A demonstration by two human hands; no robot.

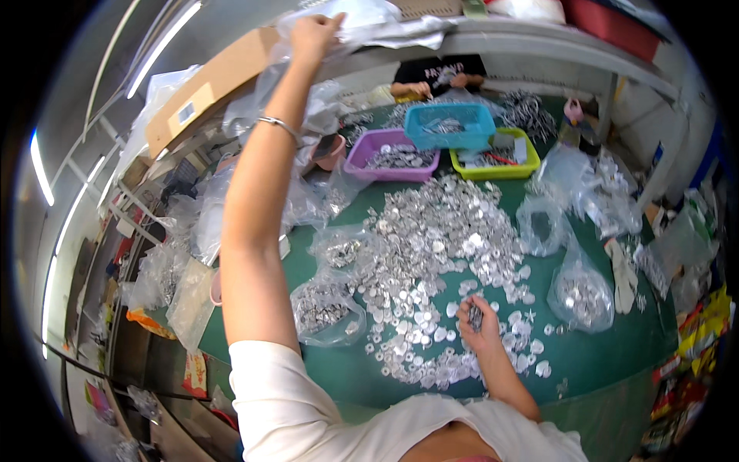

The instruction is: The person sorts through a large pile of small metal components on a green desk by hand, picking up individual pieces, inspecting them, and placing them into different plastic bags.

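My left arm is stretched far up to the shelf, where my left hand (314, 37) is closed on a clear plastic bag (362, 19); its fingertips are slightly blurred. Low over the table, my right hand (482, 329) is curled round several small silvery metal pieces (475, 316). Beneath and around it spreads a big heap of flat silvery metal pieces (439, 231), some round, some heart-shaped, thinning out toward me. The green tabletop (346, 377) shows at the heap's edges.
Behind the heap stand purple (358, 171), blue (450, 140) and lime-green (500, 172) baskets of metal parts. Filled clear bags lie left (327, 312) and right (581, 300). A white glove (622, 277) is at the right. Across the table, another person's hands (419, 90) are at work.
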